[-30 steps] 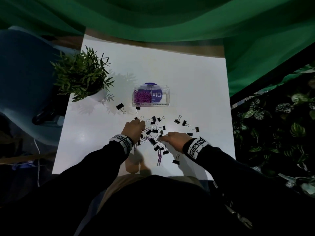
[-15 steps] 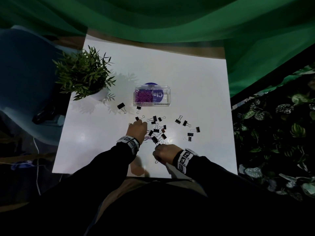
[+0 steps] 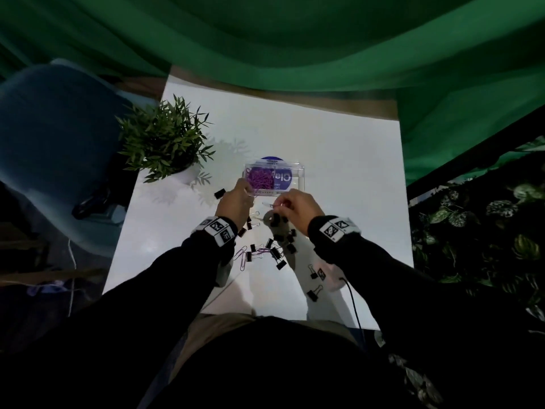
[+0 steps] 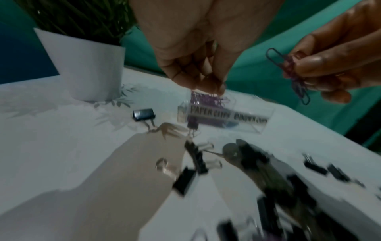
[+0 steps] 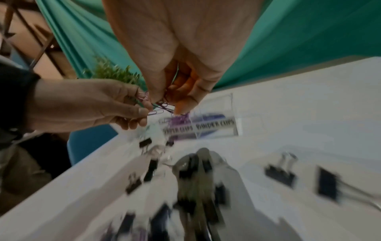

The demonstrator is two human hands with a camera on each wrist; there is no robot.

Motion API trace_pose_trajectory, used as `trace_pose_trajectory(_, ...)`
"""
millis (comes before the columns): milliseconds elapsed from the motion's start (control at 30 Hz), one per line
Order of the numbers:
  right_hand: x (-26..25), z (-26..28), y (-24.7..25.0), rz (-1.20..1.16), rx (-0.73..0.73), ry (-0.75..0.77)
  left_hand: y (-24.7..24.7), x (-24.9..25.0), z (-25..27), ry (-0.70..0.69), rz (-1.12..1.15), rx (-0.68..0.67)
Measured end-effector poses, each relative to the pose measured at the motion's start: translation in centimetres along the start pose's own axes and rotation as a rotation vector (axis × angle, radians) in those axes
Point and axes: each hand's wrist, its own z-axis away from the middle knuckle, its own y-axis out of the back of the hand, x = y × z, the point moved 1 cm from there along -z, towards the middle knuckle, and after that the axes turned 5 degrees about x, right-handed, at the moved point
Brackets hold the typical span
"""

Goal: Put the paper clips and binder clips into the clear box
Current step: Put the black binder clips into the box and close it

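The clear box [image 3: 274, 178] sits mid-table, with purple paper clips [image 3: 259, 180] in its left compartment. My left hand [image 3: 247, 190] hovers just above the box's left part and pinches a bunch of purple paper clips [image 4: 208, 97]. My right hand [image 3: 280, 203] is close beside it, in front of the box, gripping several more paper clips [image 4: 292, 70]. Black binder clips [image 3: 275, 246] and two loose purple paper clips [image 3: 241, 258] lie scattered on the white table [image 3: 354, 172] below my wrists. In the right wrist view the box [image 5: 202, 125] lies just beyond my right hand [image 5: 167, 101].
A potted plant [image 3: 168, 143] in a white pot stands left of the box, with one binder clip [image 3: 219, 193] near it. A blue chair [image 3: 59, 128] is off the table's left side, and green cloth [image 3: 295, 39] hangs behind. A thin black cable [image 3: 351, 299] crosses the near right edge.
Both hands have lifted off the clip pile and moved forward to the box, each now holding purple paper clips.
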Motion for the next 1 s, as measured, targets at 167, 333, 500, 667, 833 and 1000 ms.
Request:
trace_pose_trajectory(167, -2.9, -6.9, 0.8, 0.075, 0.130, -0.036, 1.5, 2.0, -4.5, 0.071, -0.029, 0.046)
trace_pose_trajectory(333, -3.1, -9.8, 0.2, 0.267, 0.073, -0.050, 2.6, 1.7, -4.6, 0.017, -0.178, 0.022)
trace_pose_trajectory(500, -2.3, -4.6, -2.2, 0.298, 0.017, 0.180, 2.1, -3.2, 0.5, 0.065, -0.354, -0.160)
trace_pose_trajectory(667, 0.2, 0.6, -7.4, 0.507, -0.341, 0.206, -0.8, -6.6, 5.6, 0.059, -0.487, -0.322)
trace_pose_trajectory(833, 2.3, 1.7, -9.4, 0.631, -0.369, 0.206, -3.7, -5.6, 7.1, -0.042, -0.615, -0.346)
trace_pose_trajectory(1000, 4.4, 1.9, -9.0, 0.659, -0.310, 0.144, -4.2, -6.8, 7.3, -0.025, -0.598, -0.331)
